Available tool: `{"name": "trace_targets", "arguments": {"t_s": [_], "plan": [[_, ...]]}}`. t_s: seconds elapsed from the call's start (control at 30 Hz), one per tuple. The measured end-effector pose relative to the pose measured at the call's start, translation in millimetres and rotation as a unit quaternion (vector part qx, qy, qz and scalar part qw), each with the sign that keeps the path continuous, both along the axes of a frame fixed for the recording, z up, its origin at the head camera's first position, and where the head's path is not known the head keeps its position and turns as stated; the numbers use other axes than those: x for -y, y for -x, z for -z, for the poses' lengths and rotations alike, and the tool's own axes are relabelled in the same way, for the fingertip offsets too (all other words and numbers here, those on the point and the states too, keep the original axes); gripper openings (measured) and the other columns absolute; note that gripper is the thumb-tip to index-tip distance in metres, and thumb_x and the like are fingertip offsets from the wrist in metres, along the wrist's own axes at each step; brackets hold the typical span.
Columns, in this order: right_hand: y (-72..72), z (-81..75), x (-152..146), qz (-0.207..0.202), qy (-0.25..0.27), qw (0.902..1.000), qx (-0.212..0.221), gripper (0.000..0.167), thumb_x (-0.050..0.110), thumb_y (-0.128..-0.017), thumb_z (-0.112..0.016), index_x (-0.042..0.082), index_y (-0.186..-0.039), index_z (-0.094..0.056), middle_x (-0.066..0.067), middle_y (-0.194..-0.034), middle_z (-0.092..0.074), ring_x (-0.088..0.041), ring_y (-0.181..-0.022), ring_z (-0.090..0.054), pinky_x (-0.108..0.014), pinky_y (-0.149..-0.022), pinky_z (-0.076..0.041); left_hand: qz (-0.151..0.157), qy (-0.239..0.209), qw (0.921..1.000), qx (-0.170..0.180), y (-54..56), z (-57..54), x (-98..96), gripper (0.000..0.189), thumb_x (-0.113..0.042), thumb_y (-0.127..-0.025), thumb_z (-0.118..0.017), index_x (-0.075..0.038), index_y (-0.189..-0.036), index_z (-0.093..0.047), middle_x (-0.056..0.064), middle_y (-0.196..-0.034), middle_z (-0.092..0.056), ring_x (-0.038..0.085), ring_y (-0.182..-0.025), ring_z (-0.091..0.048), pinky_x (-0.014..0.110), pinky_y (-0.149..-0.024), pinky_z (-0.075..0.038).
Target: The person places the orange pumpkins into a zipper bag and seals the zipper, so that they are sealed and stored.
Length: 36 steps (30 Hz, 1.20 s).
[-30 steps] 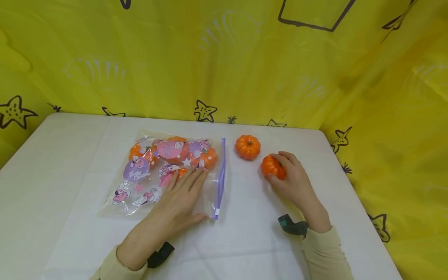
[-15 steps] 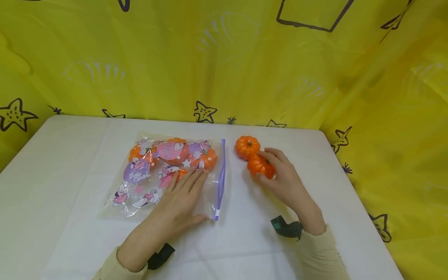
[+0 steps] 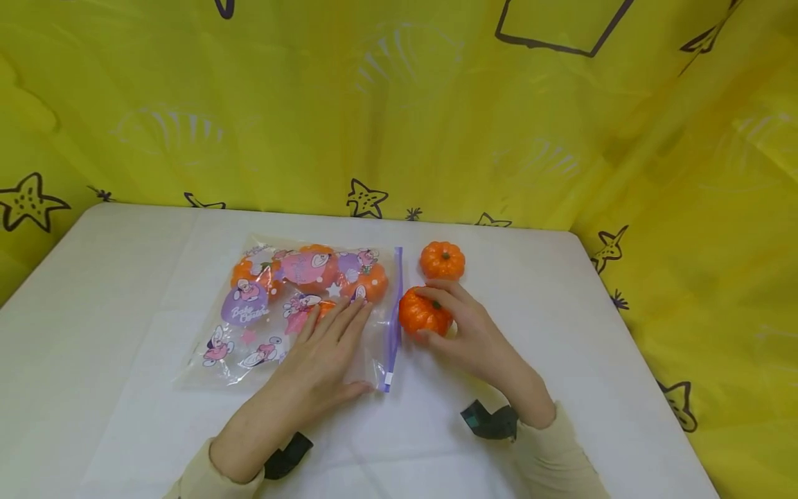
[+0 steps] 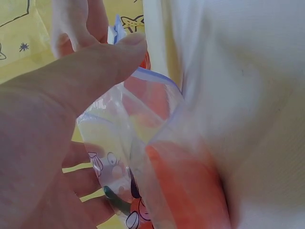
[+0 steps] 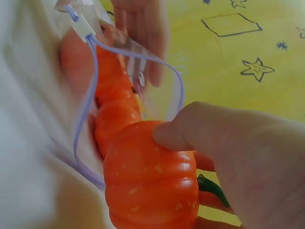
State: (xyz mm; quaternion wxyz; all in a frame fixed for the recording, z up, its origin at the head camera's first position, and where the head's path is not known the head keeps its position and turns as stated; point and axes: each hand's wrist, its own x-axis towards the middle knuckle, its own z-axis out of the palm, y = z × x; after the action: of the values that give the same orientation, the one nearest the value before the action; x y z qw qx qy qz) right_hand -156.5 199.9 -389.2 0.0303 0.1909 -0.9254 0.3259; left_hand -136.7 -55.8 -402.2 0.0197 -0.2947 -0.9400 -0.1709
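Note:
A clear zip bag [image 3: 246,346] with pink and purple cartoon prints lies on the table, several small orange pumpkins [image 3: 370,283] inside it. My left hand [image 3: 324,353] lies flat over the bag's lower right part, fingers spread and fairly straight, partly covering one pumpkin. My right hand [image 3: 470,333] grips an orange pumpkin [image 3: 424,312] between thumb and fingers, right at the purple zip edge [image 3: 391,339]. In the right wrist view, the bag's mouth gapes, with its white slider [image 5: 83,26] at one end and the held pumpkin [image 5: 150,176] overlapping the opening.
Another orange pumpkin [image 3: 442,260] sits on the white table [image 3: 530,277] just behind my right hand. A yellow patterned cloth [image 3: 312,138] hangs behind the table and along its right side. Dark wrist mounts [image 3: 489,419] stick out below both hands.
My right hand has carried its pumpkin leftward, past the front of the loose pumpkin, up to the bag's mouth. The left hand and bag stay in place.

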Motion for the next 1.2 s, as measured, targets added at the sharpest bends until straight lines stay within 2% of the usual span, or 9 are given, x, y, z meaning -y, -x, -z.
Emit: {"name": "trace_targets", "arguments": {"t_s": [0.33,0.57,0.8,1.0,1.2], "plan": [[-5.2,8.7,16,-0.042,0.002,0.9989,0.019,0.056,0.025,-0.087,-0.077,0.014,-0.138,-0.057,-0.002,-0.144,-0.053,-0.023,-0.133,-0.052,-0.042,-0.108,-0.048,0.003,-0.004,1.0,-0.001,-0.4,1.7,0.5,0.108,-0.049,-0.073,-0.084,-0.008,-0.156,-0.028,0.014,-0.161,-0.031,0.037,-0.15,-0.028,0.065,-0.119,-0.017],[-5.0,14.5,19,-0.046,0.005,0.9987,0.022,0.058,0.024,-0.086,-0.078,0.011,-0.138,-0.055,-0.003,-0.143,-0.053,-0.022,-0.134,-0.052,-0.039,-0.11,-0.046,0.005,-0.008,1.0,0.0,-0.8,1.0,-0.3,0.107,-0.048,-0.072,-0.085,-0.01,-0.156,-0.029,0.012,-0.161,-0.032,0.037,-0.15,-0.027,0.066,-0.119,-0.018],[-6.6,14.4,16,-0.049,0.002,0.9982,0.033,0.056,0.022,-0.085,-0.078,0.012,-0.136,-0.057,0.0,-0.142,-0.053,-0.022,-0.133,-0.052,-0.042,-0.109,-0.047,0.008,-0.016,0.9998,-0.004,-0.6,1.1,-1.6,0.106,-0.046,-0.072,-0.086,-0.01,-0.155,-0.031,0.012,-0.161,-0.032,0.037,-0.15,-0.028,0.066,-0.119,-0.018],[-5.7,16.6,12,-0.062,0.056,0.9946,0.062,0.049,0.006,-0.087,-0.072,0.012,-0.133,-0.057,0.001,-0.14,-0.055,-0.018,-0.13,-0.055,-0.039,-0.106,-0.049,0.008,-0.017,0.9998,0.0,-0.9,2.0,-1.3,0.105,-0.046,-0.072,-0.086,-0.009,-0.154,-0.032,0.013,-0.161,-0.032,0.037,-0.15,-0.027,0.066,-0.118,-0.019],[-1.8,23.1,14,-0.082,0.098,0.9909,0.043,0.037,0.005,-0.089,-0.072,0.006,-0.125,-0.063,-0.004,-0.134,-0.06,-0.02,-0.127,-0.058,-0.036,-0.103,-0.051,0.005,-0.011,0.9999,-0.009,-0.7,2.0,0.2,0.105,-0.046,-0.072,-0.086,-0.008,-0.154,-0.033,0.013,-0.161,-0.031,0.037,-0.15,-0.027,0.066,-0.119,-0.019]]}}
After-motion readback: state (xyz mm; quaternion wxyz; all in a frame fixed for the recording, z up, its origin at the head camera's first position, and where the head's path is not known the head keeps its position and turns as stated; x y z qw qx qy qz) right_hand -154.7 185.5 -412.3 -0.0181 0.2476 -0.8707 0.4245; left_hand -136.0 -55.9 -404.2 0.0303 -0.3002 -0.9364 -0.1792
